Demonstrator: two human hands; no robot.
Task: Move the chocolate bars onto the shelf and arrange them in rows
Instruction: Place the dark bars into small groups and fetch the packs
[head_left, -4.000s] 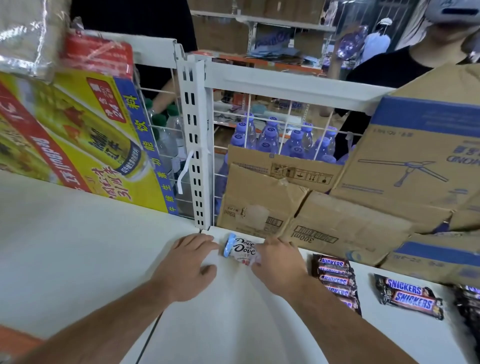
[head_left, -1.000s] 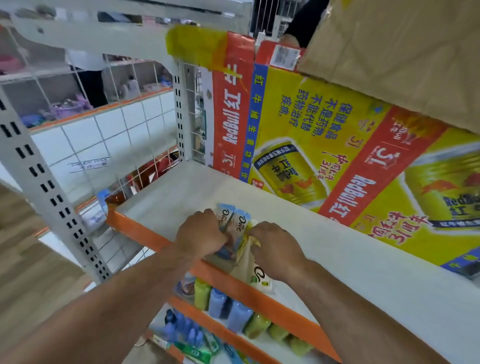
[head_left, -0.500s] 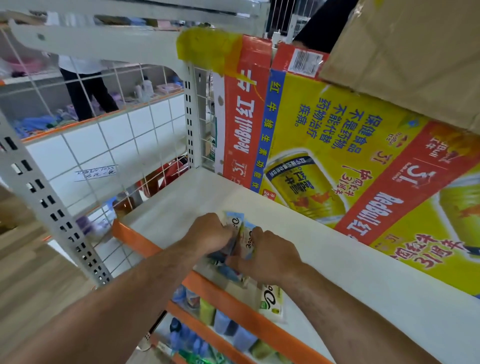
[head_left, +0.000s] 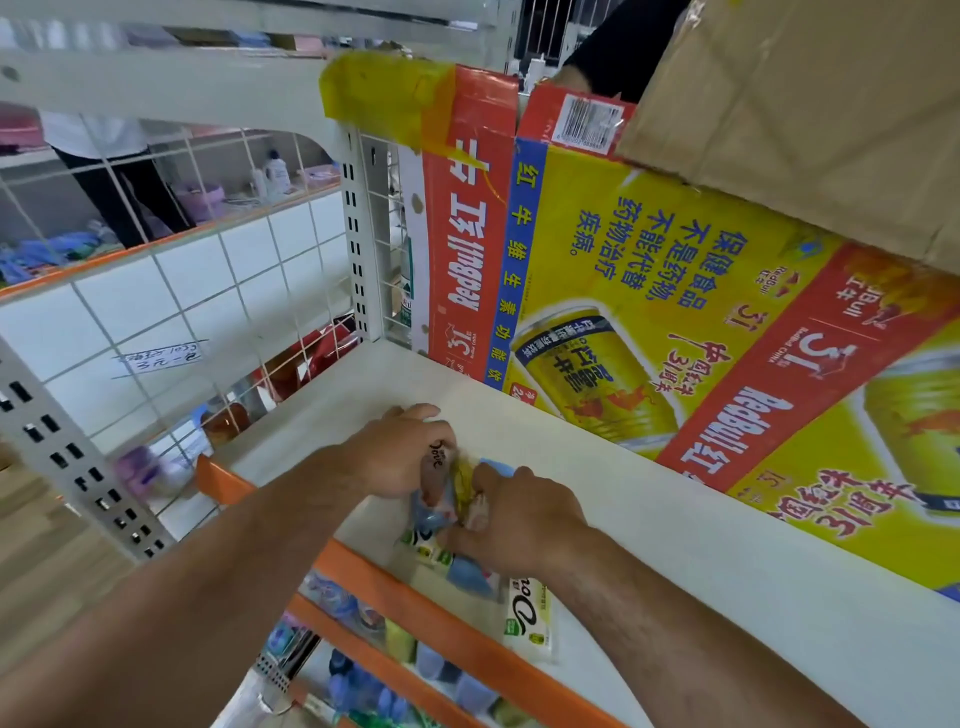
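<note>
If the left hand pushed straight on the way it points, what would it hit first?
Beyond the Dove bars the left hand grips, probably the Red Bull carton across bare shelf; depth unclear.
</note>
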